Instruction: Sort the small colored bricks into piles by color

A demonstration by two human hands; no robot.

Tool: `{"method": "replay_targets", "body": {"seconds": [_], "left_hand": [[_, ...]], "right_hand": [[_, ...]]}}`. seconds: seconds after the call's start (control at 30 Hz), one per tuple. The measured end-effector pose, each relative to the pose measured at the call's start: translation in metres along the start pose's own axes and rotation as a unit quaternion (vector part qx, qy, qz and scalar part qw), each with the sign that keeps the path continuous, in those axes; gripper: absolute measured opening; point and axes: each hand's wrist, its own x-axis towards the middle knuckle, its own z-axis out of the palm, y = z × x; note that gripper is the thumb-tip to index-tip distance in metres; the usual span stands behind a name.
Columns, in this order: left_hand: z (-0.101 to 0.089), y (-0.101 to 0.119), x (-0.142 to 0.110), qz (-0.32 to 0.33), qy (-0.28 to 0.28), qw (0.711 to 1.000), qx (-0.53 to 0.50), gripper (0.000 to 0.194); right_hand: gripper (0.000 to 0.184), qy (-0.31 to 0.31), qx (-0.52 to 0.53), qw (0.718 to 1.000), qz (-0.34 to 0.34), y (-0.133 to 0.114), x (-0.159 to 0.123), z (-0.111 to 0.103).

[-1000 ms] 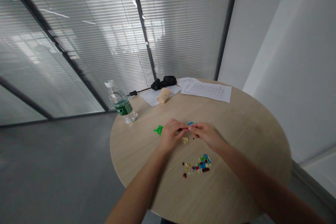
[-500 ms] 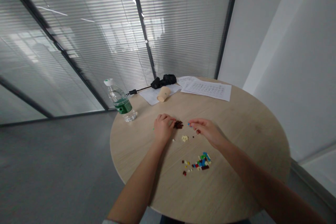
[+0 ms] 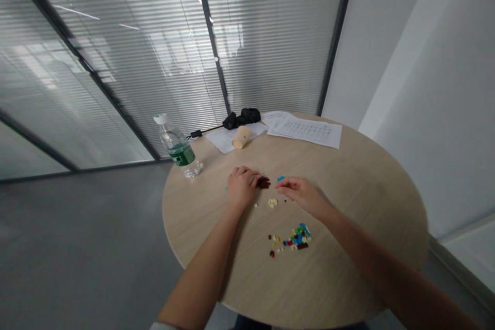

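My left hand (image 3: pixel 242 185) rests on the table beside a small pile of dark red toy bricks (image 3: pixel 264 182). Its fingers are loosely bent and a little apart, with the fingertips at the pile's left edge; nothing shows in them. To the right, my right hand (image 3: pixel 299 192) hovers low over the wood with thumb and fingers apart, holding nothing that I can see. Blue bricks (image 3: pixel 280 179) lie just beyond its fingertips. Between the hands and nearer me sits a little heap of cream bricks (image 3: pixel 273 202). Closer still is a mixed heap of coloured bricks (image 3: pixel 299 237).
On the round wooden table (image 3: pixel 371 191), a water bottle (image 3: pixel 181 152) stands at the left edge. A paper cup (image 3: pixel 242 137) lies on its side on a sheet, near a black bundle (image 3: pixel 247 117) with a cord. Printed papers (image 3: pixel 305 131) are at the back.
The blue piece at my right fingertips is now free of them, lying on the table. My right hand has drawn slightly back and its fingers have loosened. My left hand stays put.
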Motion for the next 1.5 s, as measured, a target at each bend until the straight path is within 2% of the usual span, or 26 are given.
{"method": "replay_targets", "body": {"seconds": [0.1, 0.17, 0.23, 0.33, 0.53, 0.7, 0.77, 0.83, 0.97, 1.03, 1.1, 1.23, 1.5], "left_hand": [[-0.005, 0.002, -0.002, -0.014, 0.016, 1.000, -0.017, 0.016], [-0.008, 0.002, -0.004, -0.020, 0.026, 0.999, -0.034, 0.017], [-0.010, 0.003, -0.005, -0.024, 0.038, 0.998, -0.045, 0.016], [-0.010, 0.003, -0.005, -0.029, 0.042, 0.997, -0.055, 0.016], [-0.008, 0.004, -0.006, -0.031, 0.035, 0.996, -0.073, 0.015], [-0.007, 0.006, -0.005, -0.038, 0.005, 0.992, -0.120, 0.017], [-0.007, 0.008, -0.004, -0.036, 0.000, 0.989, -0.145, 0.018], [-0.008, 0.010, -0.004, -0.031, -0.007, 0.984, -0.174, 0.019], [-0.010, 0.017, -0.005, 0.003, -0.071, 0.965, -0.253, 0.033], [-0.010, 0.022, -0.006, 0.035, -0.100, 0.957, -0.269, 0.039], [-0.010, 0.026, -0.007, 0.063, -0.119, 0.952, -0.276, 0.042], [-0.009, 0.030, -0.008, 0.077, -0.141, 0.938, -0.307, 0.044], [-0.007, 0.030, -0.010, 0.031, -0.144, 0.926, -0.346, 0.030]], "right_hand": [[0.010, -0.095, -0.089, 0.988, -0.085, -0.005, -0.010, 0.008], [0.006, -0.173, -0.161, 0.959, -0.153, -0.009, -0.018, 0.014], [0.003, -0.217, -0.196, 0.935, -0.199, -0.012, -0.024, 0.019], [0.004, -0.233, -0.232, 0.919, -0.219, -0.013, -0.027, 0.024], [0.005, -0.235, -0.269, 0.913, -0.197, -0.013, -0.026, 0.025], [0.004, -0.254, -0.285, 0.902, -0.202, -0.015, -0.025, 0.024], [0.004, -0.243, -0.283, 0.906, -0.200, -0.016, -0.024, 0.021], [0.006, -0.204, -0.273, 0.921, -0.190, -0.017, -0.022, 0.015], [0.010, -0.063, -0.232, 0.953, -0.185, -0.018, -0.014, -0.001], [0.010, -0.002, -0.222, 0.953, -0.209, -0.017, -0.010, -0.007], [0.009, 0.032, -0.226, 0.945, -0.232, -0.015, -0.008, -0.010], [0.005, 0.049, -0.256, 0.932, -0.251, -0.013, -0.008, -0.006], [0.011, 0.039, -0.265, 0.927, -0.264, -0.011, -0.009, -0.002]]}}
